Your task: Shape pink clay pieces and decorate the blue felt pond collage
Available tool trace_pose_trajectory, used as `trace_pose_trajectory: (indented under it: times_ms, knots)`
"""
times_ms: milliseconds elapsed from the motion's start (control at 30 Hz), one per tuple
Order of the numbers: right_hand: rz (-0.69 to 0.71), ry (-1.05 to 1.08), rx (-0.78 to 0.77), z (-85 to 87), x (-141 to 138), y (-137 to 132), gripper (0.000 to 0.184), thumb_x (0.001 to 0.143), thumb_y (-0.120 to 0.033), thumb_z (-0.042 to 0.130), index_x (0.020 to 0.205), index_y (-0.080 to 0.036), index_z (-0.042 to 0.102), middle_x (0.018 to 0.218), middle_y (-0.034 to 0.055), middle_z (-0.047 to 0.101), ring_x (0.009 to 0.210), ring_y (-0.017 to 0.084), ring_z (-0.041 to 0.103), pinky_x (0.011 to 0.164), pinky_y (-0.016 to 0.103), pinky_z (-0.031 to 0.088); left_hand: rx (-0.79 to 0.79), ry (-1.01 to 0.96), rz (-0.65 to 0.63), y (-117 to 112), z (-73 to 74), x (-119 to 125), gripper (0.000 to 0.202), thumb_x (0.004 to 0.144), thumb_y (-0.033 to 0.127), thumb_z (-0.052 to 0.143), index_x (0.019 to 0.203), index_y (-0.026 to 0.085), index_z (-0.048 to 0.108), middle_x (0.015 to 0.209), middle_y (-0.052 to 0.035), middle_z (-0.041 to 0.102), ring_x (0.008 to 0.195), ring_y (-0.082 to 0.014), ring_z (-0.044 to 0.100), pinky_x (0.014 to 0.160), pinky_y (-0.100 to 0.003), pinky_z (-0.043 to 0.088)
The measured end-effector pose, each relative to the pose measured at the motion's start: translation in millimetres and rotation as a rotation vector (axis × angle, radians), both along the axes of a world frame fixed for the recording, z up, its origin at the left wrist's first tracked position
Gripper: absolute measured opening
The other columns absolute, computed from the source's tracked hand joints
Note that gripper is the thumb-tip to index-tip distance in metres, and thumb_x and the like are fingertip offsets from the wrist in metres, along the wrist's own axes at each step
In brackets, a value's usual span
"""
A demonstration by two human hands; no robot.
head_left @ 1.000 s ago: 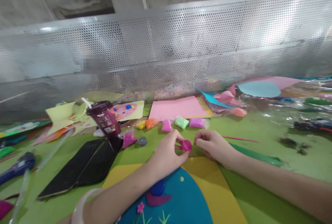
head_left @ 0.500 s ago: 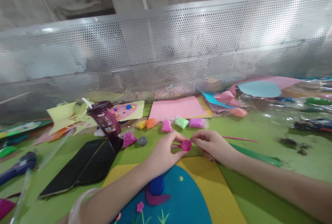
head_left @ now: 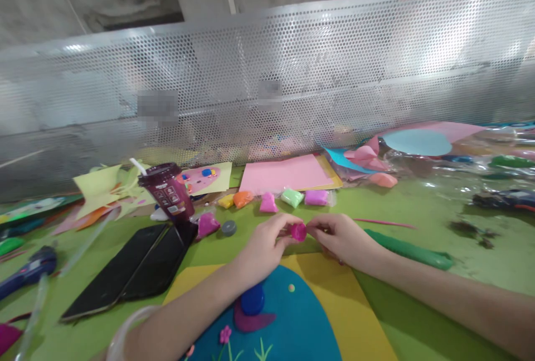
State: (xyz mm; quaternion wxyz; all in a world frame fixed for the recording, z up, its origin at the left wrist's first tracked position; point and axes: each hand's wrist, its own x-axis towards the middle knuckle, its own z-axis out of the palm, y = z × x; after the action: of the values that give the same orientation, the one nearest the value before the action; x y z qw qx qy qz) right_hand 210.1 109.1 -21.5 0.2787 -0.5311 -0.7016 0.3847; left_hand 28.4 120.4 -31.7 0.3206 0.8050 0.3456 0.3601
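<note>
Magenta cup-shaped piece (head_left: 298, 232), small, round and hollow, held over the green tabletop (head_left: 418, 200) near the far edge of the flat yellow sheet (head_left: 351, 313). Left hand (head_left: 265, 244) grip narrow, pinching it; right hand (head_left: 346, 239) grip narrow at its rim, contact unclear.
</note>
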Motion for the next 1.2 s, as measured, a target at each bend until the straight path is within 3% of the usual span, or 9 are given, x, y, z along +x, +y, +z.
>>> trace_pose_trajectory:
  times_ms: [400,667,900,1067,1200]
  knots:
    - [0.04,-0.076,0.214,-4.3,1.1,-0.7,0.019,0.083,-0.016,0.06,0.066,-0.014,0.052,0.056,-0.0078,0.043,0.045,0.007,0.04,0.043,0.018,0.031,0.168,0.13,-0.01,-5.9,5.7,-1.4,0.022,0.078,0.009,0.055,0.096,0.021,0.058,0.098,-0.0027,0.063,0.096,-0.0174,0.058,0.087,-0.031,0.045]
    - [-0.037,-0.087,0.356,-0.9,-5.3,-8.7,0.021,0.07,-0.004,0.055,0.057,-0.016,0.045,0.052,-0.0081,0.039,0.049,0.009,0.036,0.048,0.021,0.026,0.26,0.175,-0.017,-9.6,6.7,-0.8,0.017,0.081,0.019,0.056,0.098,0.021,0.055,0.091,-0.0022,0.06,0.08,-0.0149,0.057,0.077,-0.028,0.046]
    - [-0.097,0.0,0.362,-1.6,-9.6,-11.2,0.015,0.067,-0.011,0.051,0.056,-0.019,0.045,0.049,-0.007,0.04,0.048,0.01,0.034,0.047,0.022,0.026,0.332,0.163,-0.017,-10.4,7.0,-2.3,0.019,0.081,0.017,0.056,0.099,0.02,0.053,0.097,-0.0029,0.059,0.082,-0.0136,0.056,0.078,-0.026,0.047]
    - [-0.141,0.128,0.303,0.2,-11.2,-13.9,0.009,0.069,-0.021,0.047,0.06,-0.019,0.049,0.054,-0.0042,0.048,0.051,0.012,0.041,0.046,0.022,0.032,0.431,0.144,-0.018,-11.2,5.6,-3.0,0.019,0.081,0.013,0.053,0.099,0.02,0.052,0.106,-0.0054,0.059,0.1,-0.0163,0.055,0.087,-0.029,0.045]
    - [-0.234,0.239,0.243,8.4,-7.1,-13.0,0.012,0.073,-0.029,0.047,0.064,-0.02,0.047,0.049,-0.0059,0.039,0.041,0.01,0.035,0.035,0.019,0.031,0.512,0.133,-0.059,-13.0,6.0,-4.8,0.022,0.083,0.013,0.051,0.104,0.022,0.051,0.109,-0.0054,0.059,0.105,-0.0157,0.055,0.092,-0.03,0.044]
